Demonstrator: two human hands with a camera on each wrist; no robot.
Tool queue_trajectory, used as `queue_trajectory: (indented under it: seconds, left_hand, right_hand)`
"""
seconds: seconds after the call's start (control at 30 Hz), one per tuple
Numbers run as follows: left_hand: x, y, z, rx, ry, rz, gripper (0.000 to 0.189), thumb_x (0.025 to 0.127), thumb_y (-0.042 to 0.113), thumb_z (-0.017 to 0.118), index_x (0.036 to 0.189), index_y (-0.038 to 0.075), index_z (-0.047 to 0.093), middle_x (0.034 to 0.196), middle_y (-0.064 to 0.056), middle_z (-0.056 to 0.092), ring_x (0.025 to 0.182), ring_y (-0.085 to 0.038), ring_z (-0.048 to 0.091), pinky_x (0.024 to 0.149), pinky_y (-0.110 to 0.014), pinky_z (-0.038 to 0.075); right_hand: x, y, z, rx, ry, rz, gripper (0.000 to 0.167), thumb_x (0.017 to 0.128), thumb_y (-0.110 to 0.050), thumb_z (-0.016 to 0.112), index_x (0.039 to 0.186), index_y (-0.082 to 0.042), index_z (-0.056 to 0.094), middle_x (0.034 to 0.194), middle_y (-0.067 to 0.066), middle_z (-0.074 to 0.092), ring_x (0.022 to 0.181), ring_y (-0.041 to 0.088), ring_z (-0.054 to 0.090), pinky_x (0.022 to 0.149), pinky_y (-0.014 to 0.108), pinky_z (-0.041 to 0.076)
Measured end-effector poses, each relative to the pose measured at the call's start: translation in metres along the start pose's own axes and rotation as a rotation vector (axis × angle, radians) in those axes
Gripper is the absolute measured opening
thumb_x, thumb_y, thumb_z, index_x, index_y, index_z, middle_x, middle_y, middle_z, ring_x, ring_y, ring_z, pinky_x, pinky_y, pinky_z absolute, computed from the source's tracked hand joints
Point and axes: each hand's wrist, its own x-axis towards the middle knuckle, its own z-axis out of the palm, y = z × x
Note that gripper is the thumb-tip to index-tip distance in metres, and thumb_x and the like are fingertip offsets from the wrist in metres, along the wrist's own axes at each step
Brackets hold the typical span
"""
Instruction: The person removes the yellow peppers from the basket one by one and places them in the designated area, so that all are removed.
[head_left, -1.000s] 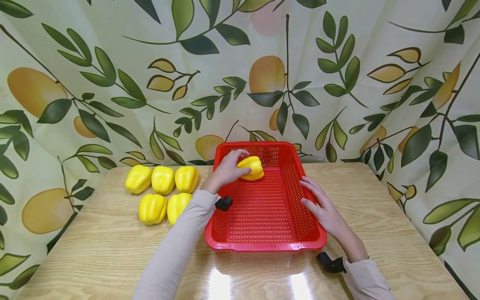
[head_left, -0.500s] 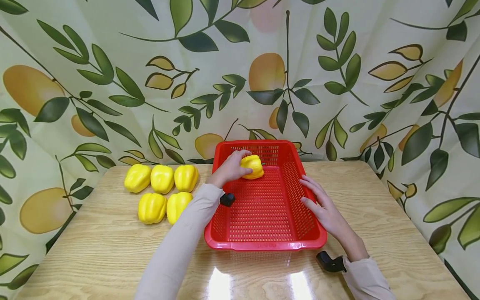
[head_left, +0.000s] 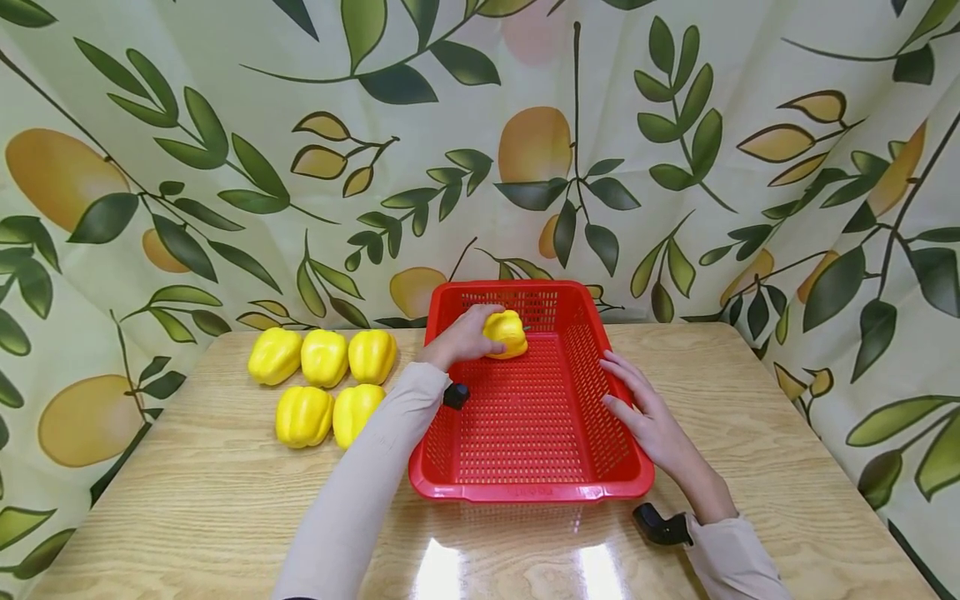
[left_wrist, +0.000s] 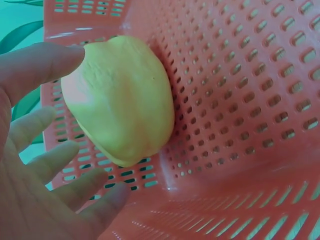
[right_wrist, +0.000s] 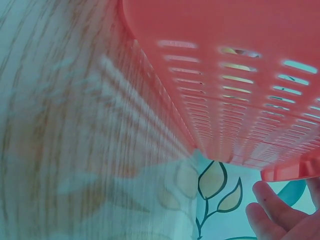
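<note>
A yellow bell pepper (head_left: pixel 510 335) lies on the floor of a red plastic basket (head_left: pixel 525 492), in its far left corner. My left hand (head_left: pixel 461 337) is at the pepper's left side. In the left wrist view the thumb (left_wrist: pixel 42 65) overlaps the pepper's edge, while the other fingers (left_wrist: pixel 55 160) are spread and stand apart from it. On the basket's right rim rests my right hand (head_left: pixel 641 408), its fingers extended over the edge. In the right wrist view its fingertips (right_wrist: pixel 272 200) show beside the rim, outside the slotted wall (right_wrist: pixel 215 85).
Left of the basket, several more yellow bell peppers (head_left: pixel 325 358) lie in two rows on the wooden table (head_left: pixel 187 500). My left sleeve (head_left: pixel 360 483) partly covers one (head_left: pixel 356 412). A leaf-patterned curtain (head_left: pixel 450 125) hangs behind the table. Black cameras (head_left: pixel 660 527) sit at the wrists.
The pepper has shifted slightly right and turned inside the basket. The left hand has moved a little right, its fingers no longer arched over the top. The right hand has stayed put.
</note>
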Motion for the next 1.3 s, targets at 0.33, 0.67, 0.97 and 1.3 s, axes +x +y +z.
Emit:
queue_trajectory:
  seconds: [0.33,0.67,0.97,1.3]
  left_hand:
    - [0.0027,-0.0017,0.0002,-0.006,-0.073,0.005,0.074,0.089,0.016,0.071,0.154,0.012,0.034,0.152,-0.017,0.038,0.135,-0.032,0.041,0.116,-0.046,0.034]
    - [0.0000,-0.0006,0.0014,0.033,-0.088,-0.040,0.067,0.090,0.017,0.070,0.151,0.018,0.042,0.143,-0.017,0.039,0.128,-0.031,0.044,0.109,-0.045,0.041]
    - [0.0002,-0.0009,0.0013,0.061,-0.094,-0.025,0.059,0.093,0.020,0.068,0.147,0.018,0.045,0.146,-0.014,0.042,0.130,-0.032,0.043,0.111,-0.047,0.039]
    - [-0.0027,0.0008,0.0000,0.093,-0.087,-0.019,0.047,0.097,0.020,0.063,0.141,0.018,0.046,0.140,-0.014,0.047,0.123,-0.030,0.049,0.110,-0.045,0.042]
  right_hand:
    - [0.0001,0.0000,0.0002,0.000,-0.002,0.000,0.049,0.102,-0.011,0.049,0.149,-0.003,0.039,0.163,0.013,0.021,0.129,0.040,0.042,0.079,0.027,0.057]
    - [-0.0003,-0.0002,0.0002,0.006,-0.005,0.002,0.050,0.102,-0.011,0.049,0.150,-0.004,0.038,0.163,0.013,0.020,0.126,0.040,0.044,0.077,0.030,0.060]
    - [-0.0003,-0.0003,0.0003,0.008,-0.003,0.001,0.050,0.102,-0.011,0.049,0.150,-0.004,0.038,0.163,0.013,0.021,0.127,0.041,0.044,0.077,0.033,0.061]
    - [-0.0006,-0.0001,0.0006,-0.002,-0.002,-0.004,0.050,0.102,-0.011,0.049,0.150,-0.004,0.038,0.163,0.014,0.021,0.128,0.041,0.043,0.078,0.030,0.060]
